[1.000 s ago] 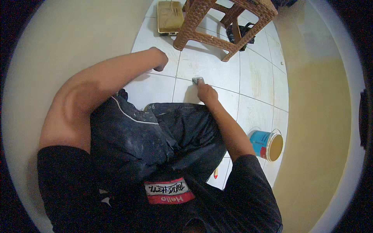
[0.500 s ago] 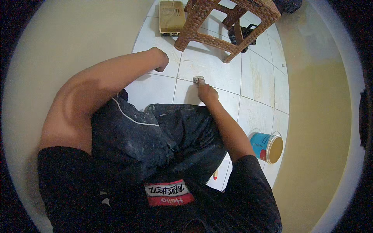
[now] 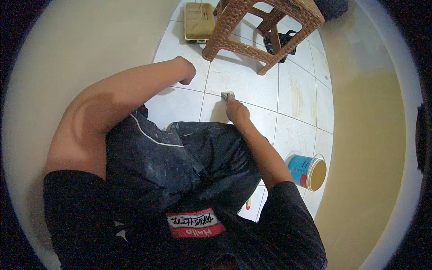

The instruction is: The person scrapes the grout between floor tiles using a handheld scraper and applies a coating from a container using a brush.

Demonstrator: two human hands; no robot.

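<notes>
Seen over my distant feed, the right grip (image 3: 237, 111) is closed around a small flat scraper (image 3: 228, 96), its pale, stained blade out over the white tile floor (image 3: 243, 81) on the wearer's side of the brown stool (image 3: 224, 24), between its near legs and the wearer. Whether the edge presses on the tile or hovers just above it, I cannot tell. The left grip (image 3: 185, 71) hangs bent at the wrist, near the stool's left front leg; its fingers are hidden from me, so I cannot say whether it holds anything. I judge the scraper light enough for one hand, its blade thin and stiff, perhaps slightly springy, hard to break but likely to skid on smooth tile. I would take it low on the handle, which the palm covers here, with a forefinger laid behind the blade for pressure and skin kept off the edge. Farther out, a paint tray (image 3: 199, 27) sits just left of the stool, a black bag (image 3: 289, 43) shows by its right legs, and yellowish streaks (image 3: 296, 96) mark the tiles to its right. A blue bucket (image 3: 298, 168) is well apart from the stool, rightward and nearer the wearer.
</notes>
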